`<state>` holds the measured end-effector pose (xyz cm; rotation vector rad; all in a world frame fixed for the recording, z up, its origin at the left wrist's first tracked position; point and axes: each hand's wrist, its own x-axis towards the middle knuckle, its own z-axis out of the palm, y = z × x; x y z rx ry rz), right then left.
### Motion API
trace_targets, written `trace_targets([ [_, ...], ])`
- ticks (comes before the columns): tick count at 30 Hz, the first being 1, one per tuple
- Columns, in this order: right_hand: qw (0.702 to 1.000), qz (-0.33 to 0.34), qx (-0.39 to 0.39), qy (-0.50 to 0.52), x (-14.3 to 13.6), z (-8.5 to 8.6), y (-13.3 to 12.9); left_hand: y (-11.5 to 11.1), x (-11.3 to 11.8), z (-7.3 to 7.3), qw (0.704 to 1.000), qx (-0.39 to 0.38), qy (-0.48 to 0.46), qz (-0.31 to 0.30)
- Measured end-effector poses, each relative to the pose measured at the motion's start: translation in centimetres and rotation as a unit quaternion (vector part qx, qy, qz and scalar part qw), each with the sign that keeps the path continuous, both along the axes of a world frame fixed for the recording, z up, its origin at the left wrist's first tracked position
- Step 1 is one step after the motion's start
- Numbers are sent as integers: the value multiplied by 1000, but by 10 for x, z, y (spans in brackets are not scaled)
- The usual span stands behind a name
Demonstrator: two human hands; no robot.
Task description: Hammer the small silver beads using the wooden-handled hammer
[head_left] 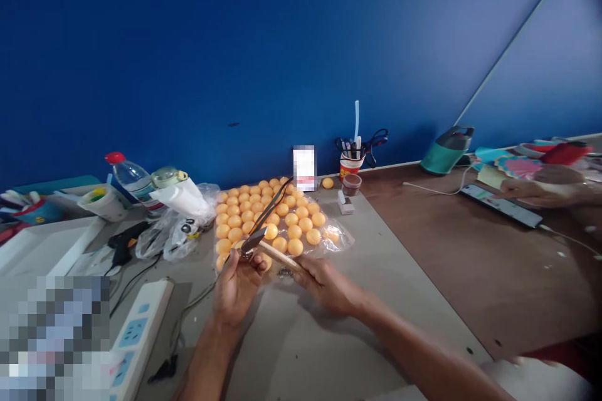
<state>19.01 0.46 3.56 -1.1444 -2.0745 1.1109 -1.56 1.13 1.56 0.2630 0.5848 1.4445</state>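
My right hand (322, 282) is closed around the wooden handle of a hammer (279, 255). The hammer's dark metal head points left, over my left hand (239, 279), whose fingers are curled up around something small below the head that I cannot make out. Just beyond both hands, many orange balls (295, 246) lie in rows in clear plastic on the grey table. A dark cable crosses over the balls. Small dark bits (285, 272) lie on the table under the handle.
A white power strip (141, 319), a black glue gun (123, 243), plastic bags and a bottle (132, 177) are at the left. A cup of pens (352, 166) stands by the blue wall. At the right, another person's hand touches a phone (503, 205).
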Motion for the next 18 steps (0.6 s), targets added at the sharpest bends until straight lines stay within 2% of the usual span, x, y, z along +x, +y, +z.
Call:
trace_targets([
  [14, 998, -6, 47, -43, -2, -3, -1, 2, 0, 2, 999, -49, 18, 14],
  [18, 995, -7, 74, -65, -3, -4, -1, 4, -3, -1, 999, -38, 27, 18],
])
